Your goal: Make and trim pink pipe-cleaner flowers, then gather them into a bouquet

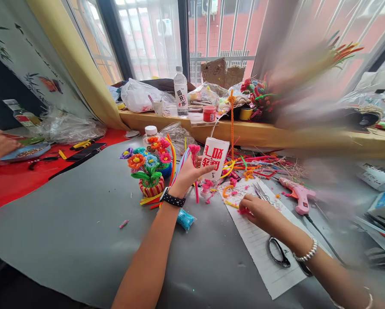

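Observation:
My left hand [189,174] is closed around a white card [215,155] with large red characters, held above the table. A pink fuzzy flower [194,149] shows at its fingertips. Striped pipe cleaners [181,162] stand behind that hand. Over a lined sheet of paper [259,257], my right hand [255,209] is pinched at a small pink fuzzy piece [243,212], mostly hidden by the fingers. Scissors [279,252] lie partly under my right forearm. Left of my left hand stands a striped pot of pipe-cleaner flowers [151,185], with a blue wrapped bundle [186,219] nearby.
A pink glue gun [298,195] with a cord lies at right. Loose pipe cleaners [259,163] cover the back of the table. A water bottle [180,92] stands on the sill. Another person's hand [1,146] is at far left. A large blur covers part of the right side.

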The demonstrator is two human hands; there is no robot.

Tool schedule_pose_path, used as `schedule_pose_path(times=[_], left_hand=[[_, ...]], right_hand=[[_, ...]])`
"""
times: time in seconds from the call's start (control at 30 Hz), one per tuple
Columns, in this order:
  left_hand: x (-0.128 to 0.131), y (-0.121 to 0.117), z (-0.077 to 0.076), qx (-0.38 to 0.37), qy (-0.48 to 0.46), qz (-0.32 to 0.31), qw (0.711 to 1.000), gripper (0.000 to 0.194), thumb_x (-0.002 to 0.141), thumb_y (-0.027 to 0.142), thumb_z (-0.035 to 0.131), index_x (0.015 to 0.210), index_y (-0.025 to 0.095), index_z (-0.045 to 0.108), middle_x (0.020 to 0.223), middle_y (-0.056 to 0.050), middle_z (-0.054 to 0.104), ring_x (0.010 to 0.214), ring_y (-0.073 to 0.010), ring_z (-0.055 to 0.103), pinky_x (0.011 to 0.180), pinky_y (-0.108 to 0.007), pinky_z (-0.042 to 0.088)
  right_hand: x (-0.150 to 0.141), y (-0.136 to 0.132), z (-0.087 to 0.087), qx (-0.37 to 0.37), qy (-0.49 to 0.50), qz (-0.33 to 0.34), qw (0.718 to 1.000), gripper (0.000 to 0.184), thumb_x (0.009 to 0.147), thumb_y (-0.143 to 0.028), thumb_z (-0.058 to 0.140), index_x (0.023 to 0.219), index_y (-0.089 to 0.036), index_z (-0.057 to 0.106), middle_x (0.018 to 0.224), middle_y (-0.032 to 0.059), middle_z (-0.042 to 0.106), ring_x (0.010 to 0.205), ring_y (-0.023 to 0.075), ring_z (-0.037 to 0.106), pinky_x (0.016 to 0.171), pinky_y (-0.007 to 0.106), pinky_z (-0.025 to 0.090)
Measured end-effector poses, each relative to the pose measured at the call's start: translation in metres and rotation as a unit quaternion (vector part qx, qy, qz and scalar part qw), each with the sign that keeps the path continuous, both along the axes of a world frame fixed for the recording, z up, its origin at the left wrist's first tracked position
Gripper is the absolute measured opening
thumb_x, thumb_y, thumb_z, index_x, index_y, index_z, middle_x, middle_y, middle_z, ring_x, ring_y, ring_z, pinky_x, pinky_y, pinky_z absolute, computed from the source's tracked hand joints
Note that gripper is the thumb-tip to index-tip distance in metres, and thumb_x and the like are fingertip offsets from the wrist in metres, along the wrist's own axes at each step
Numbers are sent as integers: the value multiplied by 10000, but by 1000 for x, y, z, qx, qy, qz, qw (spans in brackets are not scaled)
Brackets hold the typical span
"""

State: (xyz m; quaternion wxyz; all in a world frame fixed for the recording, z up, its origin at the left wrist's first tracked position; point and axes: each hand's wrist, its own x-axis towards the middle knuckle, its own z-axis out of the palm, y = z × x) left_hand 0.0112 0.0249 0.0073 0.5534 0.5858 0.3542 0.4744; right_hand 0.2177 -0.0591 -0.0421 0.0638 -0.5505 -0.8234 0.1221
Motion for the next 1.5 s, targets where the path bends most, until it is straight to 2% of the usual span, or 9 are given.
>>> schedule_pose_path(times=[0.3, 0.5, 0.6, 0.8, 1.03, 1.17, 1.23, 1.33, 1.5], left_hand=[[0, -1, 2, 1, 0, -3, 1000, 461, 510, 259, 734, 903, 139, 525, 939, -89, 636, 884, -230, 594, 790, -371, 475], [2, -1, -2, -11, 43, -44, 998, 469, 535, 272, 722, 932, 131, 513, 971, -104, 622, 909, -223, 583, 822, -381, 457], [3, -4, -2, -7, 68, -81, 994, 454, 543, 284, 717, 923, 148, 509, 975, -94, 615, 907, -220, 584, 804, -370, 469], [3, -8, 1, 11, 80, -126, 989, 447, 571, 310, 700, 933, 153, 492, 974, -98, 607, 914, -223, 578, 786, -371, 477], [3, -4, -1, 6, 71, -102, 992, 532, 555, 314, 712, 989, 161, 445, 997, -98, 594, 911, -235, 574, 805, -420, 460], [3, -2, -2, -8, 59, -57, 997, 524, 527, 289, 731, 952, 145, 460, 984, -96, 603, 917, -232, 573, 841, -416, 439], [2, 0, -1, -8, 44, -33, 998, 510, 525, 273, 732, 939, 132, 470, 977, -99, 607, 921, -230, 572, 841, -402, 438], [0, 2, -2, 3, 26, -28, 999, 488, 547, 270, 719, 946, 121, 482, 1001, -111, 601, 919, -231, 572, 819, -389, 448], [-2, 1, -1, 2, 21, -21, 1000, 549, 563, 270, 711, 1022, 119, 450, 1061, -131, 577, 918, -227, 575, 796, -379, 460]], right_hand=[[8, 13, 0, 36, 49, -46, 997, 168, 665, -23, 469, 631, -147, 578, 838, 75, 584, 625, 135, 565, 599, 247, 447], [20, 32, 53, 104, 183, -113, 971, 148, 784, -226, 469, 825, -158, 594, 831, 53, 644, 724, 144, 609, 682, 257, 494], [10, 45, 86, 176, 369, -118, 905, 152, 723, -273, 572, 815, -158, 610, 787, 46, 657, 717, 162, 620, 664, 277, 513], [-13, 61, 112, 142, 327, 16, 934, 161, 725, -185, 551, 844, -147, 652, 877, 43, 643, 787, 151, 614, 743, 292, 504], [12, 62, 92, 168, 372, -64, 911, 266, 824, -300, 457, 1006, -140, 569, 1016, 84, 621, 845, 172, 619, 714, 288, 506], [26, 73, 55, 112, 66, -163, 978, 247, 860, -269, 412, 1013, -142, 557, 983, 88, 615, 892, 187, 585, 766, 310, 468], [26, 76, 33, 48, 12, -153, 987, 150, 796, -255, 540, 847, -134, 612, 843, 70, 633, 791, 179, 597, 737, 311, 471], [22, 77, 7, -14, -49, -151, 987, 238, 851, -279, 469, 1042, -150, 527, 1042, 66, 549, 866, 158, 556, 743, 346, 470], [19, 79, -2, -54, -96, -154, 982, 259, 850, -277, 472, 1075, -154, 510, 1083, 74, 527, 903, 170, 543, 760, 356, 463]])
